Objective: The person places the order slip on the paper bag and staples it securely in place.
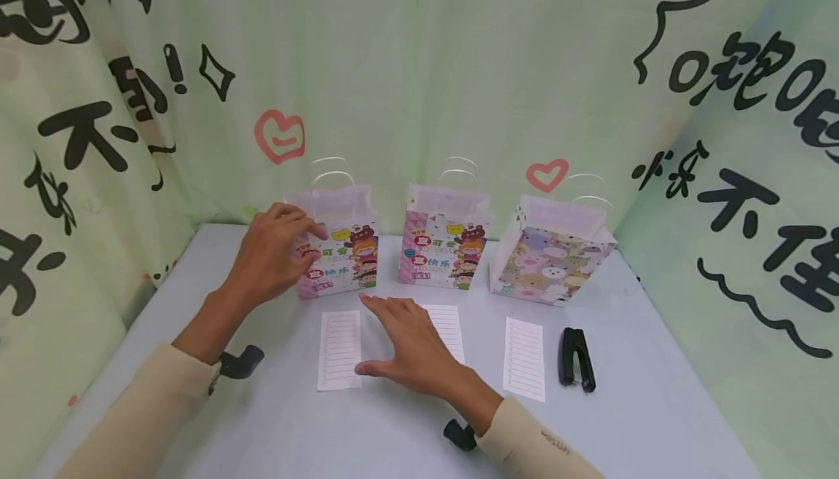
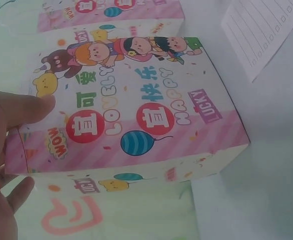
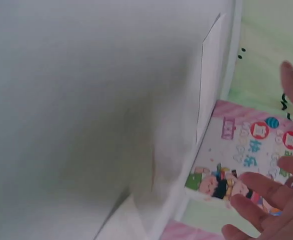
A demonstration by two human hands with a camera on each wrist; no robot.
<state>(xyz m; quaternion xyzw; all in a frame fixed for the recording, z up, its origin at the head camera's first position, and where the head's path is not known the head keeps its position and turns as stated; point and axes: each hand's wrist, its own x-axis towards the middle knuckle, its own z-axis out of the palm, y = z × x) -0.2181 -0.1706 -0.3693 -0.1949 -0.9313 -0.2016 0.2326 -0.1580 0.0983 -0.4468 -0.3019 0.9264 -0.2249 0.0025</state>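
Observation:
My left hand [image 1: 272, 250] holds the upper left side of a pink and white paper gift bag [image 1: 344, 260] with cartoon characters. In the left wrist view the thumb lies on the printed front of the bag [image 2: 181, 107], and the other fingers go round its side, partly hidden. With fingers spread, my right hand [image 1: 409, 344] hovers in front of the bags, holding nothing. It overlaps a lined paper slip [image 1: 448, 322] in the head view, while another slip [image 1: 339, 351] lies just left of it. Past the right fingers, the right wrist view shows a printed bag [image 3: 239, 150].
A matching gift bag [image 1: 439, 253] stands in the middle, and an animal-print bag [image 1: 553, 264] is turned at an angle on the right. A third slip [image 1: 524, 359] lies beside a black stapler [image 1: 577, 359]. Printed curtains [image 1: 419, 64] enclose the white table [image 1: 629, 421].

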